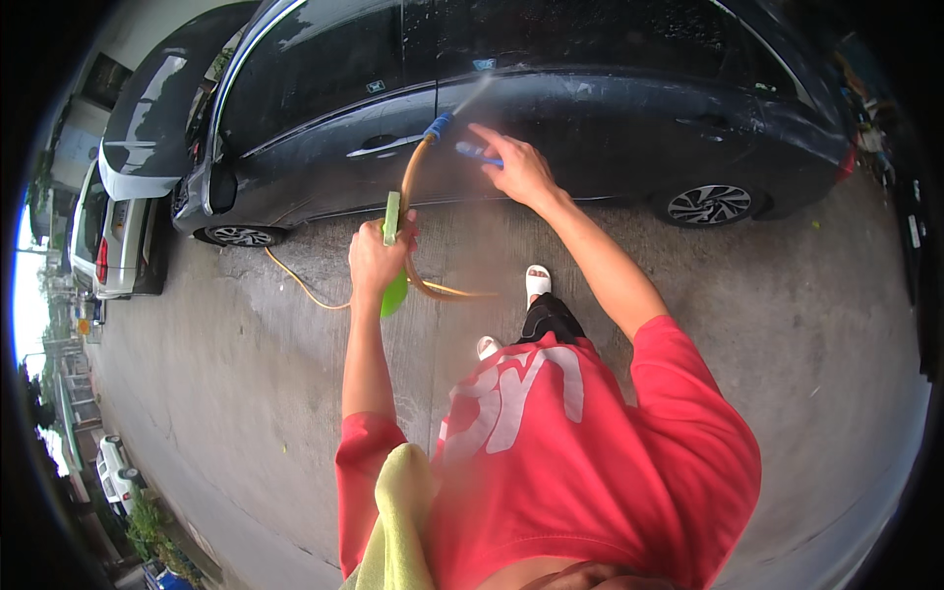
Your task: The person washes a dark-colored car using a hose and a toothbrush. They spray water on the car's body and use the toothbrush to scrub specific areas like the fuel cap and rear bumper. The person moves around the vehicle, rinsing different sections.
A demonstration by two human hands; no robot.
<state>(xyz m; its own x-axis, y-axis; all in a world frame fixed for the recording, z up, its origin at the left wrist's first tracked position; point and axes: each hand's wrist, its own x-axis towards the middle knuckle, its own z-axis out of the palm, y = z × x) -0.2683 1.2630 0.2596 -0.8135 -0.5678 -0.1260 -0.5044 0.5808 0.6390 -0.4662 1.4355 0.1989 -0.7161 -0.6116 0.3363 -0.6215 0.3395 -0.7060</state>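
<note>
My left hand (380, 254) is closed around a yellow-orange hose (413, 173), together with a light-green flat-edged thing (391, 219) and a rounded bright-green thing (394, 295), perhaps parts of one tool. Water sprays from the hose's blue nozzle (438, 127) towards the side of a dark wet car (575, 140). To the right of the nozzle, my right hand (520, 166) holds a small blue brush-like tool (479, 154), its index finger stretched towards the car. A yellow-green cloth (402, 501) hangs at my left side, over the red shirt.
The hose runs over the wet concrete floor (295, 369) and under the car near its front wheel (243, 235). The rear wheel (708, 205) is at the right. Another dark vehicle (147, 110) and a white car (122, 232) stand at the left. My feet wear white sandals (538, 282).
</note>
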